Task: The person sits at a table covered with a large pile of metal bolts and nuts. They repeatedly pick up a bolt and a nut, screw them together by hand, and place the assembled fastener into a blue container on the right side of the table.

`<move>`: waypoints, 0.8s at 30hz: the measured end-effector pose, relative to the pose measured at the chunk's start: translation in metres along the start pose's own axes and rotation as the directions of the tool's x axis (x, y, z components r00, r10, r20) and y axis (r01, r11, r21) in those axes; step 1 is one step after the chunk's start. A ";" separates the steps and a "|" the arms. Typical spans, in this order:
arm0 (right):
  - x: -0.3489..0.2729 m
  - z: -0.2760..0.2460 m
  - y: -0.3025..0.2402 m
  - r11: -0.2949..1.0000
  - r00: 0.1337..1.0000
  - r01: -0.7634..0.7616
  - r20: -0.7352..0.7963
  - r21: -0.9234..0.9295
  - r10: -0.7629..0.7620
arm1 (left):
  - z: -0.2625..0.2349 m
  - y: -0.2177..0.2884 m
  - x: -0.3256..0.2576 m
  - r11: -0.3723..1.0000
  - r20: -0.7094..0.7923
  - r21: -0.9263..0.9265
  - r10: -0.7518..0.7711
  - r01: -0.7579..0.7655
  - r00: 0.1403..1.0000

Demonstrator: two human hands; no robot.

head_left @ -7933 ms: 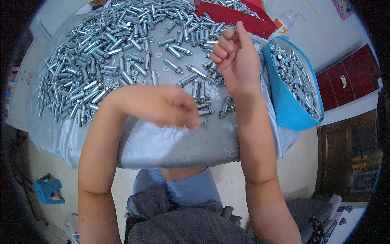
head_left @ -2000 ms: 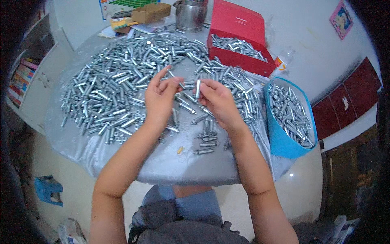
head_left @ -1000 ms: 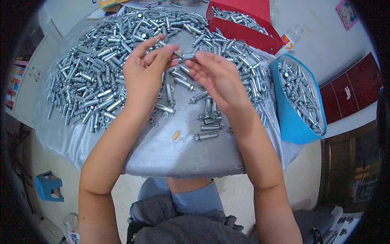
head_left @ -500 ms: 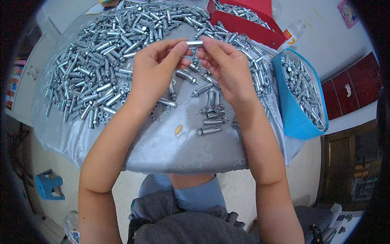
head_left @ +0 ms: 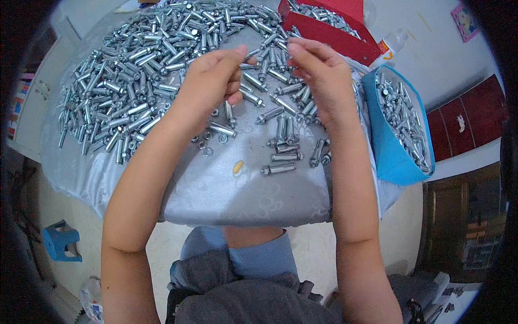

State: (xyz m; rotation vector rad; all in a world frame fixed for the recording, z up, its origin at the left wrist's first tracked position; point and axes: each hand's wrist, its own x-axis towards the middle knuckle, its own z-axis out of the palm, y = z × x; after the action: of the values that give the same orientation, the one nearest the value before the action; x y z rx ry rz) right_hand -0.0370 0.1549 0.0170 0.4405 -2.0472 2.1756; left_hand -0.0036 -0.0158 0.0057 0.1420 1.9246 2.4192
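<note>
We see the left hand [head_left: 208, 81] and right hand [head_left: 321, 75] raised over the silver-covered table [head_left: 216, 189], both pinching one anchor bolt [head_left: 256, 52] above the far bolt pile [head_left: 145, 59].

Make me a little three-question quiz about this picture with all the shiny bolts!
1. True or false: the blue bin sits on the person's right.
2. What colour is the box at the far side of the table?
A. green
B. red
C. yellow
3. Fill in: the left hand and right hand are raised above the pile of ____.

Key: 1 true; 2 B; 3 bolts.
</note>
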 end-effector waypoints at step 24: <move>-0.031 0.038 0.026 0.536 0.747 0.654 0.570 -0.534 -0.343 | -0.037 0.016 0.009 0.943 -0.193 -0.312 0.055 -0.114 0.980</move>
State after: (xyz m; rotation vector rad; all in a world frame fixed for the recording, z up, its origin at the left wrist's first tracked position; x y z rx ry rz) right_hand -0.0100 0.1182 -0.0156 1.2556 -2.3225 0.8657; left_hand -0.0157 -0.0546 0.0129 -0.0110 1.5790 2.8538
